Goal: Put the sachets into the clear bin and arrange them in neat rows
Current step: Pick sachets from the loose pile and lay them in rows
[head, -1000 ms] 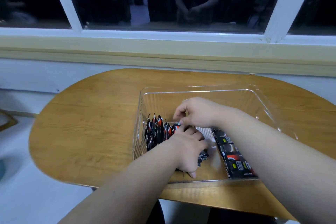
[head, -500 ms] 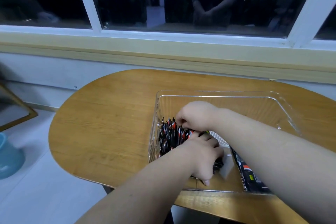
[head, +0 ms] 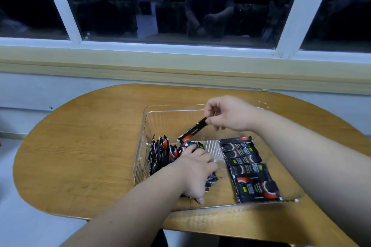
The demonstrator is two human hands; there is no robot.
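No legible text anywhere. The flat sachets (head: 247, 168) along the right side of the clear bin (head: 146, 118) carry white lettering, a small yellow-green tag and a red-and-white round graphic on black, all too blurred to read. The single sachet (head: 193, 130) pinched by the right hand (head: 226, 114) has a line of small white print along its length, also unreadable. The upright sachets (head: 160, 152) at the left show only red, white and black edges.

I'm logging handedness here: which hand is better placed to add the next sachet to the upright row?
Right, probably. The right hand pinches a lifted sachet just above the upright row in the clear bin, while the left hand holds that row.
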